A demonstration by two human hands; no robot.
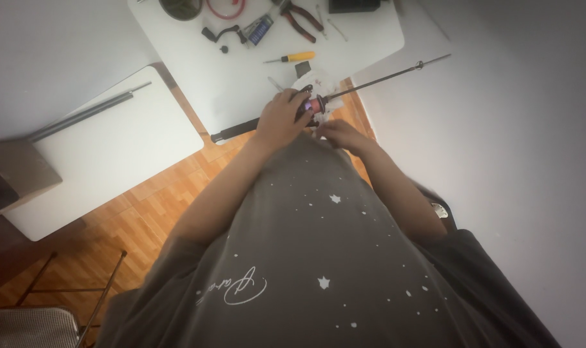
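Fishing rod (383, 78), thin and dark, with a black reel (312, 106) showing a reddish spool, lies across the near edge of the white table (241, 96), tip overhanging the right side. Tools crowd the table's far half; wood floor lies open below. Left hand (280, 119) is clenched around the reel. Right hand (342, 134), fingers curled, touches the reel's underside; grip unclear.

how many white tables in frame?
2. The near white table at the top centre holds the tools, and the left hand and right hand work at its edge. The second white table stands at the left. More may lie out of frame.
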